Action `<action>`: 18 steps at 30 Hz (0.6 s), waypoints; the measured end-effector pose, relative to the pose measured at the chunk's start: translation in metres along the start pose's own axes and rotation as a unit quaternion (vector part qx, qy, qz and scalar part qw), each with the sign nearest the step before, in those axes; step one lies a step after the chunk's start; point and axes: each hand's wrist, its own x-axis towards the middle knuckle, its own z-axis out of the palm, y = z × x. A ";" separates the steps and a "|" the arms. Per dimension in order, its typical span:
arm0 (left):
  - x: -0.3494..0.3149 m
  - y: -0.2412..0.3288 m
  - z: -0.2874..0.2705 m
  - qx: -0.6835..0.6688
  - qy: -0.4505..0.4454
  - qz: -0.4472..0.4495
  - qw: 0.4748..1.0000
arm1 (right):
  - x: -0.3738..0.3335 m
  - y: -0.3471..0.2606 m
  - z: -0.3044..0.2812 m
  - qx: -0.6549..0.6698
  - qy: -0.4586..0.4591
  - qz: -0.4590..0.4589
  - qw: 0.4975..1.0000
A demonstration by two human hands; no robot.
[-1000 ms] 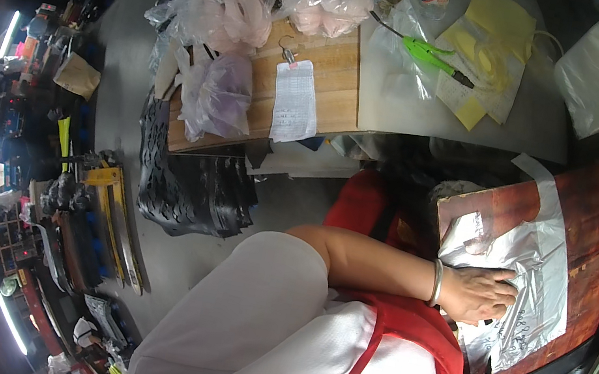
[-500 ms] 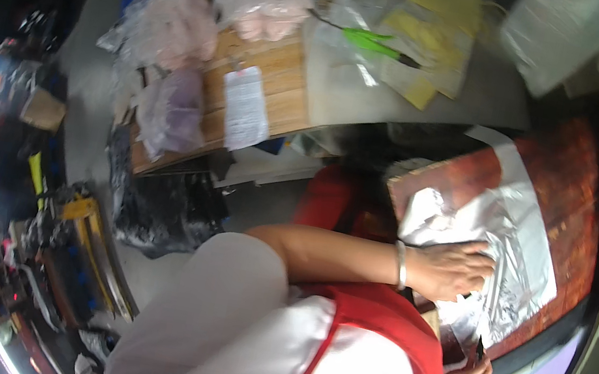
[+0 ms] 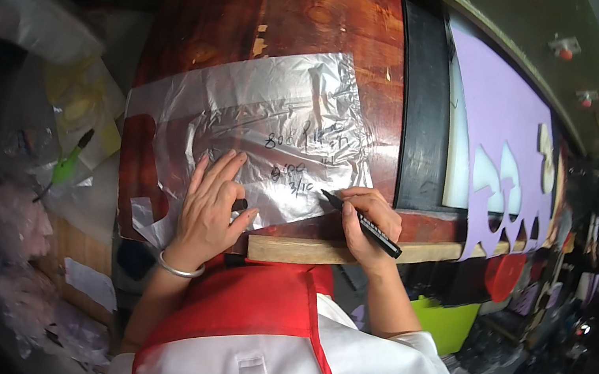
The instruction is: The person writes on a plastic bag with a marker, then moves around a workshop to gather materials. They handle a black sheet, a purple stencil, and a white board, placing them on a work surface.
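A thin, crinkled, silvery-white plastic bag lies flat on the reddish wooden table, with black handwriting across its right half. My left hand rests on its lower part, fingers stretched forward. Between that hand's thumb and forefinger sits a small black marker cap. In my right hand is a black marker pen, slanted, its tip at the bag just beside the lowest writing. Whether the tip touches the plastic I cannot tell.
A pale wooden strip edges the table's near side. Right of the bag are a black strip and a purple cut-out sheet. Green-handled snips and bagged pink items lie on a surface at left.
The view has swung right, bringing the bag to the middle. Writing on it now shows clearly. The marker in my right hand is now at the bag; my left hand stays on it.
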 end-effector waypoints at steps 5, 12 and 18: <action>-0.001 0.000 0.002 0.014 -0.019 -0.006 1.000 | 0.005 0.007 0.005 -0.011 0.034 -0.017 0.999; 0.001 0.000 0.004 0.033 -0.024 0.004 0.999 | 0.002 0.011 0.005 -0.021 0.048 -0.020 0.998; 0.000 -0.002 0.005 0.034 -0.022 0.005 0.999 | 0.003 0.013 0.003 -0.021 0.056 -0.011 0.998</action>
